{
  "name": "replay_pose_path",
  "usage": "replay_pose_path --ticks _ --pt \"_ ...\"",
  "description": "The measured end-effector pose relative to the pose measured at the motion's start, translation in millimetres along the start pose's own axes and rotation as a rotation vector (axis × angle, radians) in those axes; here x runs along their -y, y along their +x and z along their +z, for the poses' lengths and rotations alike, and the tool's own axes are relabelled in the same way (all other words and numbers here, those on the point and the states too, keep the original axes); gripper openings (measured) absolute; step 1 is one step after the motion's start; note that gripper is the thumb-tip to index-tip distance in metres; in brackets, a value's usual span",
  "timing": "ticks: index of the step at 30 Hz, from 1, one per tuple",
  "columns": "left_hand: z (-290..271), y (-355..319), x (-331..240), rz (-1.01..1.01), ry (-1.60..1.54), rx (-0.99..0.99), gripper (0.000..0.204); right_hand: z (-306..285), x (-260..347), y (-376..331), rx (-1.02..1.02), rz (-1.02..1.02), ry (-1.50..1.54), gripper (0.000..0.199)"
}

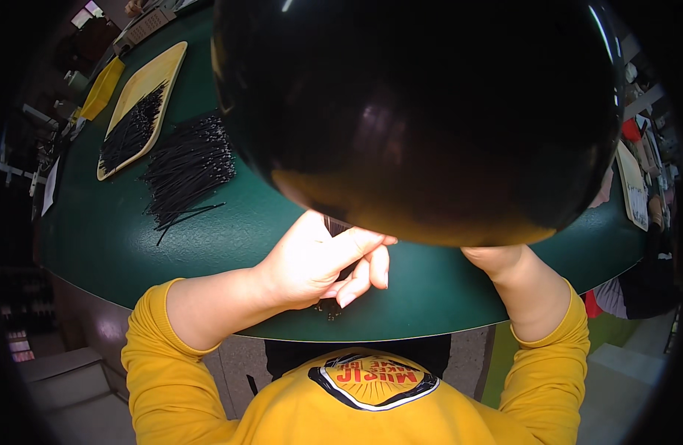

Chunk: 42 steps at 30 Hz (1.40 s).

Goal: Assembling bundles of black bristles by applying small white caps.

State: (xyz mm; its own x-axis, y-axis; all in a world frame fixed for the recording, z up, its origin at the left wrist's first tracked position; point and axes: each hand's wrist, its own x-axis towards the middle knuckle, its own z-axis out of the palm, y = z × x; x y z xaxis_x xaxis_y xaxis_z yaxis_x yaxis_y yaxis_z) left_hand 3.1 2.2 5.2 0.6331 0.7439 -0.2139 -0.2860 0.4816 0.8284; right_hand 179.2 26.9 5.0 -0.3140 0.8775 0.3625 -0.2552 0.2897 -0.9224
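My left hand (323,263) is closed over the green tabletop near its front edge, fingers curled round a bundle of thin black wires (329,308). The ends of the bundle show below my fingers, and more of it appears above the thumb. A large, glossy black dome (430,133), perhaps a lamp shade, fills the upper middle of the view. It covers nearly all of my right hand (495,257); only the part by the wrist shows, so its fingers are hidden. Left of my hands lies a loose pile of similar black wires (191,159).
Beyond the pile, a pale yellow tray (162,65) holds more black wires. A yellow bin (103,89) stands past it at the table's left edge. At the far right sits another pale tray (629,167), with a person's hand (656,208) close by.
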Motion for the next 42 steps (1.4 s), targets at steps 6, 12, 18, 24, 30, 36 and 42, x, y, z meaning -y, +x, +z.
replay_pose_path --ticks 6,12,18,24,30,36,42 --pt "-2 -2 0 -0.025 -0.055 0.089 0.020 5 14 2 -0.061 0.245 0.106 0.010" --pt "-8 -2 6 -0.013 -0.193 0.155 0.019 3 8 2 0.002 0.206 0.128 0.012" --pt "-4 -3 0 -0.029 -0.062 0.103 0.019 1 -1 0 0.044 0.194 0.131 0.013" --pt "4 1 -2 0.005 0.096 -0.052 0.018 0 11 -2 0.051 0.069 -0.050 0.016" --pt "5 -1 -4 0.004 0.129 -0.040 0.018 1 5 -1 0.036 0.102 -0.054 0.016" --pt "4 -1 -2 0.010 0.129 -0.036 0.018 2 1 -2 0.032 0.024 -0.051 0.014" --pt "1 -4 -3 0.029 0.039 -0.014 0.017 4 20 0 -0.021 0.346 0.280 0.016"
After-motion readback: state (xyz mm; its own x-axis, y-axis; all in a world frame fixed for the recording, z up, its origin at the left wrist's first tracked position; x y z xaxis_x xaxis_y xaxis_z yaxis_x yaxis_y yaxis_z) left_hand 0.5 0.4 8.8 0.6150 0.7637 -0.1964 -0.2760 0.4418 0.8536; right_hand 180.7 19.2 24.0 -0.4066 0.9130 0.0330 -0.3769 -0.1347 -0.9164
